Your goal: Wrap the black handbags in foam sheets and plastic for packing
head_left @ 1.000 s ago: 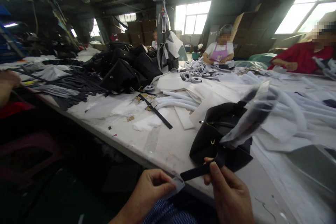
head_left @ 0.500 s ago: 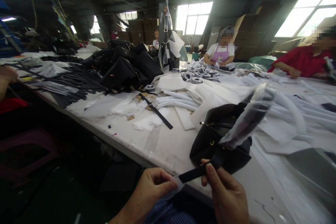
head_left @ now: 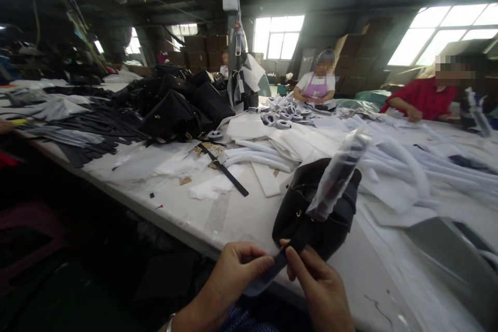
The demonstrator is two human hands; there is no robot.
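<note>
At the near edge of the white bench (head_left: 249, 220), the left hand (head_left: 237, 275) has its grip pinched close on a clear, thin plastic sleeve (head_left: 260, 285) over the end of a flat black strap (head_left: 279, 260). The right hand (head_left: 319, 281) pinches the strap too. Just past them sits a soft black handbag (head_left: 286, 218). Far left, black bags (head_left: 167, 116) lie heaped.

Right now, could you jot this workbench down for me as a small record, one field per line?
Left fingers: pinching translucent film at a dark strap
Right fingers: holding that strap nearer the black bag
Bag position: on the pale table
Bag handle: raised, covered in clear wrapping
Farther left: heap of black bags
Across the table: person in purple apron; person in red
</note>
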